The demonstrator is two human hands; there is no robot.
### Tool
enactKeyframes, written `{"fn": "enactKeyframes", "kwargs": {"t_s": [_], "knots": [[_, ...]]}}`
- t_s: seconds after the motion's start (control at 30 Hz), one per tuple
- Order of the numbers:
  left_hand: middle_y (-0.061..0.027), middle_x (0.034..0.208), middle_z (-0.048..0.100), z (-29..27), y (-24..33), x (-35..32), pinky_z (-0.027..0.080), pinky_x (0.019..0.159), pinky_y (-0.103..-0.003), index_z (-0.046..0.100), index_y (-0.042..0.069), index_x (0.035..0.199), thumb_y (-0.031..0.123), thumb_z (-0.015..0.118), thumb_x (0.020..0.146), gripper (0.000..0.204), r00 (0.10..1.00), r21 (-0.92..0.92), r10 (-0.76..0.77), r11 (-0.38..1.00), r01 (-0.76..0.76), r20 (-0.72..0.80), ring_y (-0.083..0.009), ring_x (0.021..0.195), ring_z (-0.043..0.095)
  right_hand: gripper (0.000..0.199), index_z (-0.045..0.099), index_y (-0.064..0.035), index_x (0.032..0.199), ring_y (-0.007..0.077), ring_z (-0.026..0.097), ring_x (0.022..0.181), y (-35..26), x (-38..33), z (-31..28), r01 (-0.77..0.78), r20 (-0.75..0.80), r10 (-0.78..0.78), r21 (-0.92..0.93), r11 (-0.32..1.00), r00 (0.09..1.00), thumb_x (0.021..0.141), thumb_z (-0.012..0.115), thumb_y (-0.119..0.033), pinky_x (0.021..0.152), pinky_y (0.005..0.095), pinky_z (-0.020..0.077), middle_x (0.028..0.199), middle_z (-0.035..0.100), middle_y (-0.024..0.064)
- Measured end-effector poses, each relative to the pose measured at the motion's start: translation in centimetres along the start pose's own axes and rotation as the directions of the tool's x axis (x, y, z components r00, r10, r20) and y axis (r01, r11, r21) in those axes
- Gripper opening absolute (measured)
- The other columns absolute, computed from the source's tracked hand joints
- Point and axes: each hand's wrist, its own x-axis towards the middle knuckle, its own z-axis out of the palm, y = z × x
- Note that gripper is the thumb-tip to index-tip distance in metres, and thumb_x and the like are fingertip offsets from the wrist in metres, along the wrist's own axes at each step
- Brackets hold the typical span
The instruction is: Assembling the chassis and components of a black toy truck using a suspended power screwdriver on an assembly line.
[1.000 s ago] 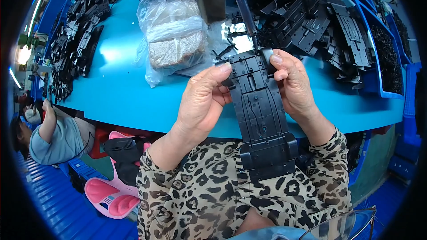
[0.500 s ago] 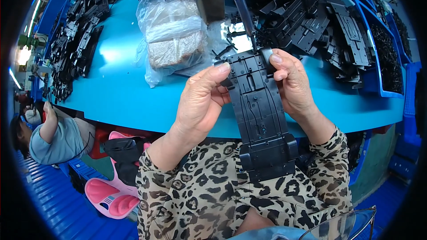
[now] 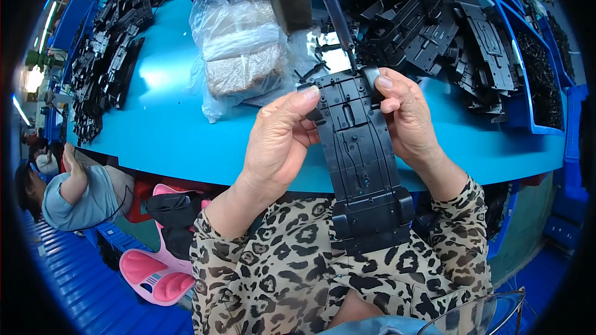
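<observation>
Both hands hold a long black plastic chassis plate [image 3: 365, 161] by its far end, its near end hanging toward my lap. My left hand [image 3: 279, 133] pinches the far left corner, thumb on top and fingers curled beneath. At the far right corner, my right hand [image 3: 406, 111] grips with thumb and bent fingers. The plate's face shows ribs, small holes and a slot. A thin rod-shaped tool [image 3: 336, 15] slants down from above, its tip at the plate's far edge between my hands; whether it touches cannot be made out.
A plastic-wrapped block [image 3: 243, 56] lies beyond my left hand on the blue table [image 3: 167, 142]. Black plastic parts [image 3: 419, 31] pile up at the back right, beside a blue bin [image 3: 540, 87]. More black parts [image 3: 115, 43] line the left. A co-worker [image 3: 81, 192] sits at far left.
The held plate has shifted very slightly left, its near end most. Both hands keep their grip. At far left the co-worker's arm has moved a little.
</observation>
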Motion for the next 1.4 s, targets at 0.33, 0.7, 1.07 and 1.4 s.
{"fn": "enactKeyframes", "kwargs": {"t_s": [0.33,0.7,1.07,1.4], "knots": [[-0.0038,0.078,0.059,-0.5,-0.2,0.2,0.045,0.06,-0.024,0.056,0.004,0.082,0.021,0.055,0.08,0.018,1.0,0.033,-0.013,0.999,0.013,0.023,-0.0097,0.064,0.055,0.016,0.052,-0.0056,0.077,-0.0021,0.039,0.052,0.5,0.1,-0.3,-0.018,-0.049,0.016,-0.025,1.0,0.999,0.078,0.056,-0.021,0.051,0.0114,0.0337,0.062,0.042,-0.0077],[-0.004,0.077,0.059,-0.5,-0.4,0.6,0.046,0.061,-0.025,0.056,0.003,0.083,0.021,0.055,0.08,0.018,0.999,0.04,-0.039,0.998,0.039,0.007,-0.0106,0.066,0.056,0.016,0.05,-0.0064,0.075,-0.0014,0.04,0.053,0.7,0.2,-0.8,-0.019,-0.051,0.018,-0.02,1.0,0.999,0.078,0.055,-0.021,0.052,0.0123,0.0352,0.06,0.043,-0.0073],[-0.0048,0.077,0.059,-0.4,-0.5,1.2,0.047,0.061,-0.026,0.056,0.002,0.083,0.02,0.055,0.08,0.018,0.999,0.038,-0.048,0.998,0.048,0.002,-0.0112,0.066,0.056,0.016,0.052,-0.0054,0.078,-0.0018,0.042,0.053,0.7,0.1,-1.1,0.008,-0.058,-0.005,0.046,0.999,0.998,0.077,0.056,-0.021,0.054,0.0121,0.0377,0.063,0.044,-0.007],[-0.0046,0.082,0.059,-0.3,-1.2,1.4,0.045,0.064,-0.025,0.056,0.003,0.087,0.023,0.055,0.08,0.022,0.996,0.043,-0.032,0.999,0.029,0.086,-0.0104,0.069,0.055,0.018,0.053,-0.0035,0.08,0.0002,0.046,0.054,0.5,0.1,-1.3,0.038,-0.11,-0.033,0.044,0.998,0.993,0.076,0.056,-0.021,0.055,0.0136,0.039,0.066,0.051,-0.0045]]}}
